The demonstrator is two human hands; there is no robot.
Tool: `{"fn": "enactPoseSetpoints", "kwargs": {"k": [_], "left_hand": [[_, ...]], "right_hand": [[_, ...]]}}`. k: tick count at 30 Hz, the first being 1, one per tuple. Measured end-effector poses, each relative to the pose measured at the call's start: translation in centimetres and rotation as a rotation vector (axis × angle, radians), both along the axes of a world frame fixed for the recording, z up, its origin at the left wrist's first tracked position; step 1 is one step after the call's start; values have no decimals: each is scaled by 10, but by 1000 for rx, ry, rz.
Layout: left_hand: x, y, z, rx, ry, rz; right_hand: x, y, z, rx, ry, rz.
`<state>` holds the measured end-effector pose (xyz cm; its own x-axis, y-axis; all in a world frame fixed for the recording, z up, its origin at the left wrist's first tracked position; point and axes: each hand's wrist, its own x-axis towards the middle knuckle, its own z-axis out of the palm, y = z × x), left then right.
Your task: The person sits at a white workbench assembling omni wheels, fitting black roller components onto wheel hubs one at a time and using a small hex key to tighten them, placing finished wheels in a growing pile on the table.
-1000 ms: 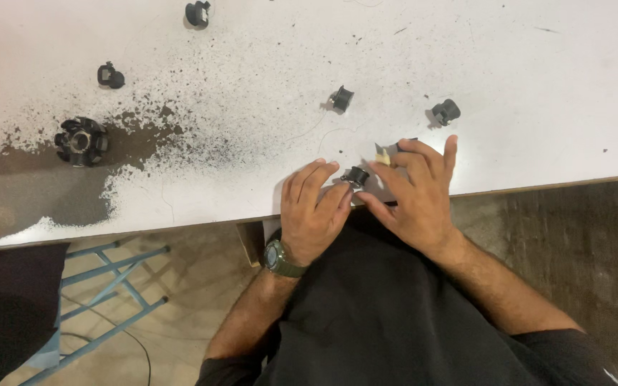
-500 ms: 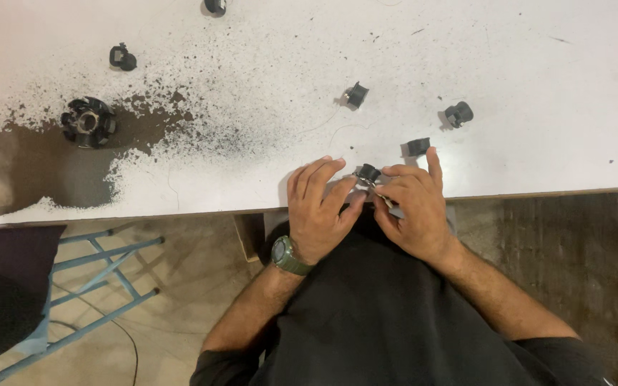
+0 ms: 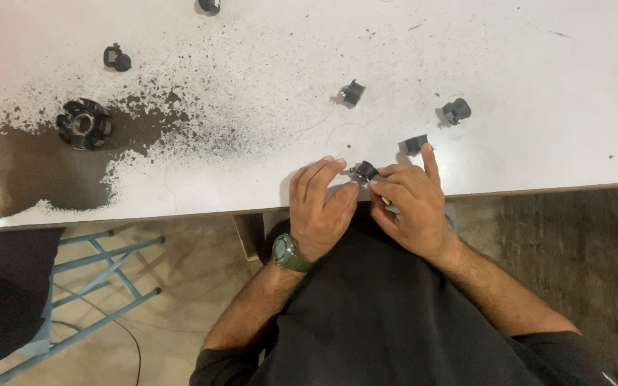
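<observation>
Worktop [image 3: 538,57]: white, dark powder spill.
Hands: left hand [image 3: 320,207] and right hand [image 3: 409,204] pinch black part [image 3: 364,170].
Change: part now lifted slightly nearer clip [image 3: 415,144].

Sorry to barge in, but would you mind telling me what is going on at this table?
A person at the edge of a white table pinches a small black part between both hands, the left hand and the right hand. Similar small black parts lie loose nearby, the closest just beyond the right forefinger. Farther left, a larger round black piece sits on a dark worn patch.
</observation>
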<state>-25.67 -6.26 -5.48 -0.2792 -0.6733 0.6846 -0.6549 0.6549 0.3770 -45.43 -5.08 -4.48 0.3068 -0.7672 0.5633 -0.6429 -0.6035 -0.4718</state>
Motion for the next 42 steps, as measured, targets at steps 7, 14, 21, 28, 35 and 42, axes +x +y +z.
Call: {"fn": "enactPoseSetpoints", "kwargs": {"k": [7, 14, 21, 28, 35, 42], "left_hand": [[-5, -3, 4, -40, -20, -34], [-9, -7, 12, 54, 13, 40], [-5, -2, 16, 200, 9, 19], [-1, -3, 14, 270, 27, -17], [7, -2, 11, 281, 5, -54], [6, 4, 14, 240, 127, -33]], "right_hand": [[-1, -1, 0, 13, -15, -13], [-2, 0, -1, 10, -17, -17], [-2, 3, -5, -67, -17, -5], [1, 3, -14, -76, 5, 51], [9, 2, -10, -52, 54, -8], [1, 4, 15, -29, 41, -18]]}}
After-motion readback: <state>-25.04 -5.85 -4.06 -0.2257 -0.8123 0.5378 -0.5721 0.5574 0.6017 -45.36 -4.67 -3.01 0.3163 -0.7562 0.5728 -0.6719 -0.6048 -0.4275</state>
